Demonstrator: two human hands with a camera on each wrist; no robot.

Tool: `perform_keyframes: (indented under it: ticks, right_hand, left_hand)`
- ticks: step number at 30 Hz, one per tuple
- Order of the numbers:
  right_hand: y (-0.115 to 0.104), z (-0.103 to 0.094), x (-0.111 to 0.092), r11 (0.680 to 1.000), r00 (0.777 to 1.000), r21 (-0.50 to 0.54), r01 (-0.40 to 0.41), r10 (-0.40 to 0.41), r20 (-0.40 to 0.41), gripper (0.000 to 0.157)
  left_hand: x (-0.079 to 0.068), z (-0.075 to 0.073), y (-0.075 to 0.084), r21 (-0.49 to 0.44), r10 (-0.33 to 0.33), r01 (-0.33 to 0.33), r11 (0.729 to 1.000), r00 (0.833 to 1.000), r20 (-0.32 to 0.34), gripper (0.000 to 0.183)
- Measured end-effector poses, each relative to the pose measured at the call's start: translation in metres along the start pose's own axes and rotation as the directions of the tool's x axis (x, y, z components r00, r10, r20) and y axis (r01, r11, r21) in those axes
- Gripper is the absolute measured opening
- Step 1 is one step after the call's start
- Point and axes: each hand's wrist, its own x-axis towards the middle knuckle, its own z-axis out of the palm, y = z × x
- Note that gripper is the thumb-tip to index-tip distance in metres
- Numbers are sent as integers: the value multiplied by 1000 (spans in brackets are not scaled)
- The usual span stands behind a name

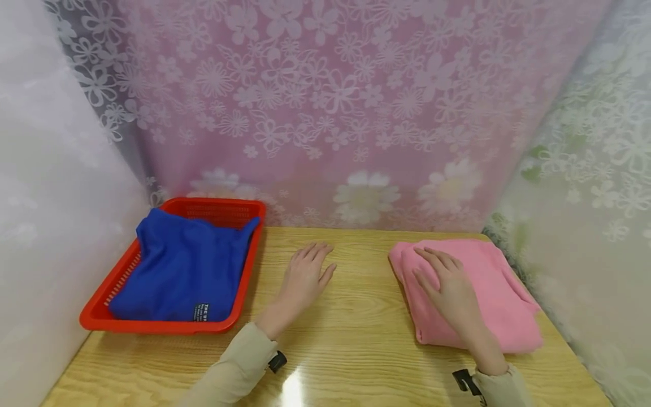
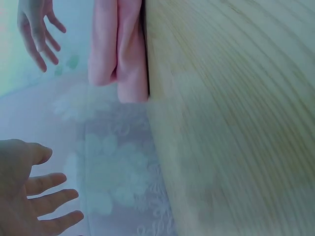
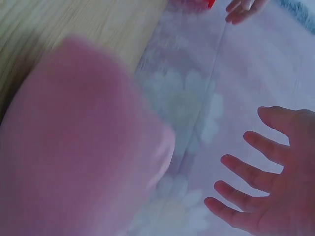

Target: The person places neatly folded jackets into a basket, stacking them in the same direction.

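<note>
A folded pink cloth, perhaps a garment or blanket (image 1: 500, 294), lies on the right side of the table. My right hand (image 1: 452, 294) is over it with fingers spread; in the right wrist view a gap shows between the fingers (image 3: 246, 169) and the pink cloth (image 3: 83, 142). Over the middle of the table my left hand (image 1: 303, 277) hangs with fingers loosely extended, holding nothing. To its left, a folded blue cloth (image 1: 188, 271) with a dark printed label (image 1: 200, 312) lies inside a red plastic basket (image 1: 163, 326).
The wooden table (image 1: 351, 316) reaches back to a pink flowered curtain (image 1: 325, 113). A pale sheet (image 1: 46, 198) hangs along the left side and a flowered one (image 1: 585, 226) along the right. Black straps (image 1: 277, 362) show near both cuffs.
</note>
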Motion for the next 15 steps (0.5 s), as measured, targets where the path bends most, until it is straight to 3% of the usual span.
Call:
perform_keyframes:
  ticks: [5, 10, 15]
  right_hand:
    - [41, -29, -10, 998, 997, 2, -67, 67, 48, 46]
    - [96, -50, -22, 996, 993, 21, -89, 87, 82, 46]
    - [146, -66, -39, 994, 988, -35, -103, 106, 110, 50]
  left_hand:
    - [15, 21, 20, -20, 12, -10, 1000, 997, 80, 47]
    - [30, 39, 43, -5, 26, -26, 1000, 990, 141, 53]
    - [42, 53, 71, -24, 41, -37, 999, 973, 228, 58]
